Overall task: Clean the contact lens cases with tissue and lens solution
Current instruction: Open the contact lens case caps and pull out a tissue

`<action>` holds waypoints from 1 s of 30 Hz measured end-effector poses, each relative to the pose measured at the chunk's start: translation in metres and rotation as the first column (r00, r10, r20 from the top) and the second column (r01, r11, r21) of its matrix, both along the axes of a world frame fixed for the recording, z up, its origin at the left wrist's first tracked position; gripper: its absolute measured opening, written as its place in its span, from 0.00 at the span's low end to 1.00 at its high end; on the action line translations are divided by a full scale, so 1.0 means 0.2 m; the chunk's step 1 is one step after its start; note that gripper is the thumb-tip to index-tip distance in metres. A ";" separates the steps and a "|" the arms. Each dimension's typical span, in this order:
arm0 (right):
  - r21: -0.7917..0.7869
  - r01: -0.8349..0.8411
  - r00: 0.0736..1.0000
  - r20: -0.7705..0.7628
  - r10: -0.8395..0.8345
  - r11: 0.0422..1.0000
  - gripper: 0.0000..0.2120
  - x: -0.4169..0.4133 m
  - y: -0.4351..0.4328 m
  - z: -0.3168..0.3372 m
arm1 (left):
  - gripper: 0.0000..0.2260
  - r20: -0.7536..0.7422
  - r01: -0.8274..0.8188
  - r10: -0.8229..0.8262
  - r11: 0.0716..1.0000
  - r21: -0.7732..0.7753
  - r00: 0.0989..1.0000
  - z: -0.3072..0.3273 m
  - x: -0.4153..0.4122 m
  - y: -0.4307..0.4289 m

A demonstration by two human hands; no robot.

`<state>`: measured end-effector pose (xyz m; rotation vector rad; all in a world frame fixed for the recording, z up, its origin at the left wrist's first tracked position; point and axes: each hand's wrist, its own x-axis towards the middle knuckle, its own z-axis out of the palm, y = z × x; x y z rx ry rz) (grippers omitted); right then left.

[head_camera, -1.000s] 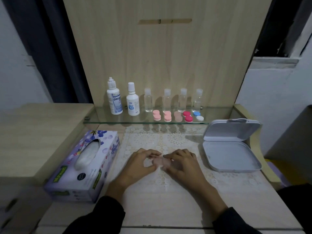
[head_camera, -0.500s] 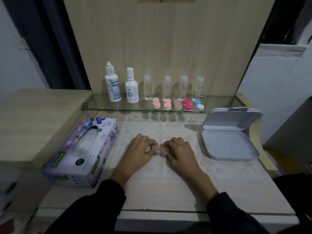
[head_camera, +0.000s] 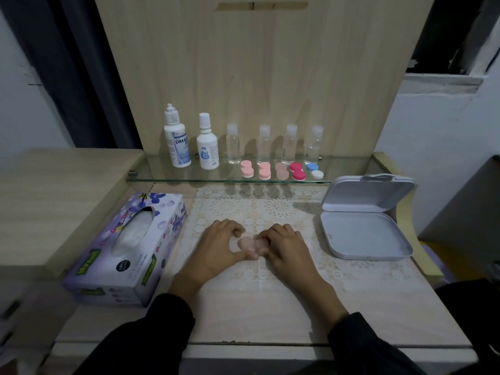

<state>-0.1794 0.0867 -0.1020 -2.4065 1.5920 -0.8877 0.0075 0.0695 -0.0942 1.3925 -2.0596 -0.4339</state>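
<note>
Left hand [head_camera: 216,249] and right hand [head_camera: 290,247] fingers curled around pink case [head_camera: 247,243], case blurred, right end hidden under fingers

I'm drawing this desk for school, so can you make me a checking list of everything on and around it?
Surface: wooden table under a lace mat; glass shelf behind.
Job's things: pale pink lens case, held low over the mat; five more lens cases and two white solution bottles on the shelf; tissue box at left.
Clutter: four small clear bottles on the shelf; open grey box at right.
Hands: left hand and right hand both pinch the pale pink lens case.
Cables: nothing seen.
Surroundings: wooden back panel, dark curtain.
</note>
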 end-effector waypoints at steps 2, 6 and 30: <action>0.002 -0.006 1.000 0.009 0.006 1.000 0.16 0.00 0.00 0.00 | 0.29 0.016 0.095 -0.096 0.995 0.033 0.995 -0.01 0.03 0.00; 0.000 -0.014 1.000 0.023 0.014 1.000 0.16 0.00 0.00 0.00 | 0.13 0.002 0.084 -0.084 0.996 -0.018 0.996 0.01 0.03 0.01; 0.017 -0.018 0.999 0.051 0.017 1.000 0.13 0.00 0.00 0.01 | 0.16 0.057 -0.096 0.096 0.995 -0.015 0.994 0.00 0.00 -0.10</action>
